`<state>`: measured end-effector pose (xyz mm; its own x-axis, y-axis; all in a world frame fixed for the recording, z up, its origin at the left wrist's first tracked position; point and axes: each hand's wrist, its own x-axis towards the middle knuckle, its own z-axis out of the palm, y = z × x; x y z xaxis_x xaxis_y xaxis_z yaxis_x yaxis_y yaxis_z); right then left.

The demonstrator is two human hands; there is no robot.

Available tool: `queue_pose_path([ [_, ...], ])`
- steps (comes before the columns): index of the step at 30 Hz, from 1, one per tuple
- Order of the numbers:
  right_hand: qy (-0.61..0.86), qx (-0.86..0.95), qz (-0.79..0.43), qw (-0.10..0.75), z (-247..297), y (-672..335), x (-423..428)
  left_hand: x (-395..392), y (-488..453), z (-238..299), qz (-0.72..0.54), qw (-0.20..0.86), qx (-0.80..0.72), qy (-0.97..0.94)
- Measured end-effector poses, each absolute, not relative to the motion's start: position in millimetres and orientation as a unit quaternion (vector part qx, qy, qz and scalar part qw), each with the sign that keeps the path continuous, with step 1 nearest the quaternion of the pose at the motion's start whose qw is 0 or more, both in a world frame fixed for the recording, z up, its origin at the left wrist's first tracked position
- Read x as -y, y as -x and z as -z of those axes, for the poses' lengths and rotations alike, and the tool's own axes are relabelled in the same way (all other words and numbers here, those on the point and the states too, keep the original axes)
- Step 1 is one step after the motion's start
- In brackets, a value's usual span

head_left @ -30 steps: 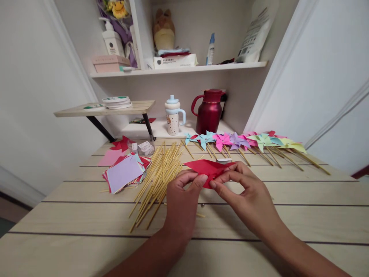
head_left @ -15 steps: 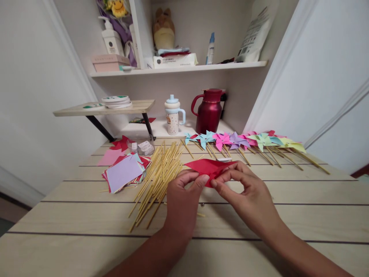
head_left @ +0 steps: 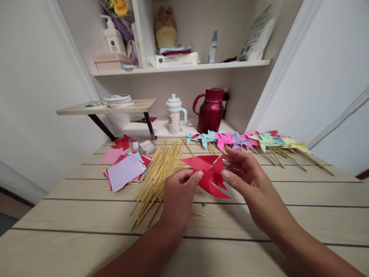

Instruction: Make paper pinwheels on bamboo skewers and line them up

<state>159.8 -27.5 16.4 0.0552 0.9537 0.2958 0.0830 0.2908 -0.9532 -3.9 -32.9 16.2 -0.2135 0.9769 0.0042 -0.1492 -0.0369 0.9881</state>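
A sheet of red paper [head_left: 211,177], slit from its corners toward the middle, is held up over the table in front of me. My left hand [head_left: 181,192] pinches its left part between thumb and fingers. At the paper's right edge, my right hand [head_left: 250,181] has its thumb and fingers apart, the thumb tip against or very near the edge. Just left of my left hand lies a loose heap of thin yellow sticks [head_left: 155,173]. Beyond my right hand rests a row of finished paper pinwheels [head_left: 223,141] on sticks, in blue, pink, purple, green and yellow.
Left on the table are a stack of coloured paper squares [head_left: 125,172], a red cut paper [head_left: 121,143] and a small clear bag [head_left: 146,147]. Behind stand a cup with a handle [head_left: 174,119], a red jug [head_left: 211,111] and a small raised shelf [head_left: 138,105].
The red paper has opened out from a folded shape and now faces me more flatly. My right hand has let go of its pinch and spread its fingers. My left hand keeps hold.
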Motion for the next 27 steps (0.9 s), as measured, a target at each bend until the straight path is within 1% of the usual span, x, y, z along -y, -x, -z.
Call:
queue_pose_path([
  [1,0.45,0.556,-0.424,0.555,-17.2,-159.9,26.2,32.9,4.4,-17.5,-0.59,0.476,-0.51,-0.407],
  [4,0.426,0.528,-0.552,0.484,-20.5,-158.1,25.2,33.2,4.7,-19.4,-0.587,0.474,-0.51,-0.413],
  [7,0.409,0.522,-0.607,0.438,-21.2,-156.3,26.6,33.5,4.4,-17.9,-0.581,0.469,-0.502,-0.437],
  [16,0.45,0.517,-0.576,0.445,-13.7,-157.6,24.2,34.7,2.1,-17.4,-0.57,0.422,-0.523,-0.474],
  [23,0.432,0.538,-0.589,0.421,-19.5,-155.7,28.7,34.0,2.6,-16.6,-0.58,0.424,-0.525,-0.456],
  [27,0.452,0.551,-0.561,0.42,-13.3,-157.3,26.2,34.5,2.4,-15.9,-0.575,0.425,-0.522,-0.465],
])
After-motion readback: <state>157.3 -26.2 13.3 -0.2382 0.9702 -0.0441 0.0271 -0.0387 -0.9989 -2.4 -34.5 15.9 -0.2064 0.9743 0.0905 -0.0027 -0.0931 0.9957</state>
